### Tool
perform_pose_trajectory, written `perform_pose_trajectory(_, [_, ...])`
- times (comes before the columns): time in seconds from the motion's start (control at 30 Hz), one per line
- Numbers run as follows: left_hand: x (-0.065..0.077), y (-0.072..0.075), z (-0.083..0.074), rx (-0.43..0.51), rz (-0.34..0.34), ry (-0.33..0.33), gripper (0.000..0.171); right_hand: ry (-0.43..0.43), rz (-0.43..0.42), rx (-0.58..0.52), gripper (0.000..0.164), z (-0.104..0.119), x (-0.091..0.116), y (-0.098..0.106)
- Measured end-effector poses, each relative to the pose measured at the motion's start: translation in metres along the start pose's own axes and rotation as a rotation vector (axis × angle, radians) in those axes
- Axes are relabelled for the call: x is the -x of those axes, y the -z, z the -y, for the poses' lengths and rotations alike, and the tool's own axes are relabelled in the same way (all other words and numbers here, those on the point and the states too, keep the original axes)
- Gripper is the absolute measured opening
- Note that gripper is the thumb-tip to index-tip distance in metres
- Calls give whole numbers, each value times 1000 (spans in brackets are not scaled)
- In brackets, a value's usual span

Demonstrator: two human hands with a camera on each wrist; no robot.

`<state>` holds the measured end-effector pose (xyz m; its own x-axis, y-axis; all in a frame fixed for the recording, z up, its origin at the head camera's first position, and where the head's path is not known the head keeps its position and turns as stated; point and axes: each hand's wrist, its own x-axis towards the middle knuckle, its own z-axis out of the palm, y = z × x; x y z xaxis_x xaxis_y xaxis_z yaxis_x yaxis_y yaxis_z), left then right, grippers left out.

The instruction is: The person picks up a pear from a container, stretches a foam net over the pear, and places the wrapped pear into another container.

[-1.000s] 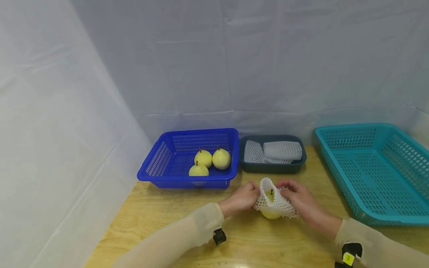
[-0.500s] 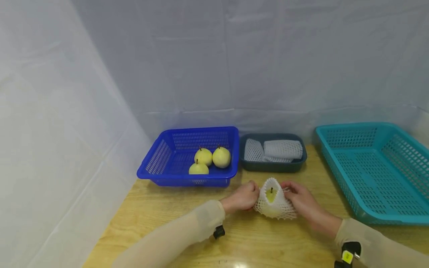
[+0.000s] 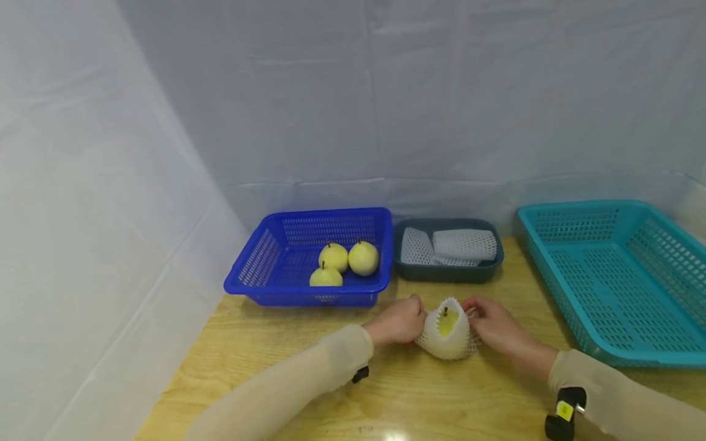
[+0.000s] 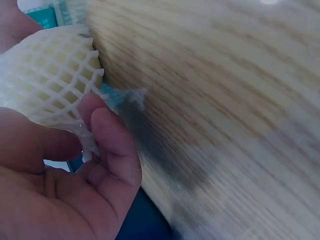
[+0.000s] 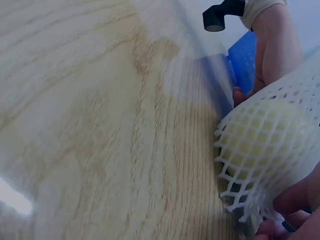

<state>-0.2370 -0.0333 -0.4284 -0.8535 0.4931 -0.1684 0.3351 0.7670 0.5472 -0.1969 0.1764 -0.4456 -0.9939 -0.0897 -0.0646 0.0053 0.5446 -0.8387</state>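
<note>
A yellow pear [image 3: 448,321] stands stem up on the table inside a white foam net sleeve [image 3: 441,346]. The sleeve's top gapes around the stem, and its mesh covers the pear's sides. My left hand [image 3: 400,321] pinches the sleeve's left edge; in the left wrist view, thumb and fingers [image 4: 117,130] close on the bunched mesh. On the other side my right hand [image 3: 497,326] pinches the right edge, where the right wrist view shows the mesh gathered at the fingers [image 5: 295,200]. The sleeve's lower fringe lies close to the tabletop.
A blue basket [image 3: 320,299] with 3 pears [image 3: 363,258] stands at the back left. Beside it, a dark green tray [image 3: 448,274] holds several foam net sleeves [image 3: 465,244]. A teal basket [image 3: 612,300] stands at the right. Pale sheeting [image 3: 419,104] hangs behind.
The foam net sleeve has been drawn down over the pear, covering its lower part, which was bare earlier. The right hand's edge of the mesh has come in closer to the pear.
</note>
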Motion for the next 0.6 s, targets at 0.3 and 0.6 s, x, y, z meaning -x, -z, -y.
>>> perform_pose_trajectory(0.3, [-5,-3,-2,-271,-32,-31,15,106,1,168,15,-4,-4,-1])
perform_pose_trajectory(0.6, [-8,-6,-3,-339,14,28,12,187,2,305,15,-10,-4,-3])
